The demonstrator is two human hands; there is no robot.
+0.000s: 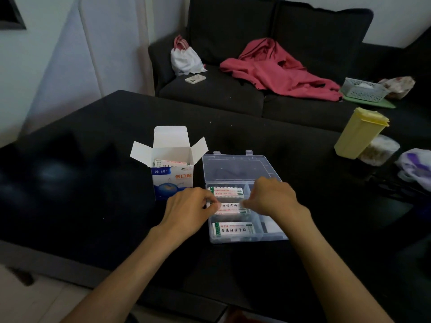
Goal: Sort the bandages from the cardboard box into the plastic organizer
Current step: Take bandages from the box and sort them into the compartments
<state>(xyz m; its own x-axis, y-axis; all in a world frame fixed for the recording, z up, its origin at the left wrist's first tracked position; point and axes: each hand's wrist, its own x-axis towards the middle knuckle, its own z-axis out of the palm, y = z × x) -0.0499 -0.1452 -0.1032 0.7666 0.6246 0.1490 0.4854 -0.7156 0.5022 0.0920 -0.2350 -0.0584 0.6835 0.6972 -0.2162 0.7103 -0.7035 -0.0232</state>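
Head cam: left hand [189,209] and right hand [271,198] each pinch an end of a bandage stack [229,208], probably to keep it square going into the plastic organizer's [247,238] middle left slot. Long axis runs left-right, like its neighbours. More wait in the cardboard box [171,176]

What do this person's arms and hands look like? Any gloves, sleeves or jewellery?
Both forearms come in bare from the bottom of the picture, with no sleeve visible on either. The left hand and the right hand wear no gloves. No ring, watch or bracelet shows on the fingers or wrists, though the dim light hides fine detail. No cables or markings are on them.
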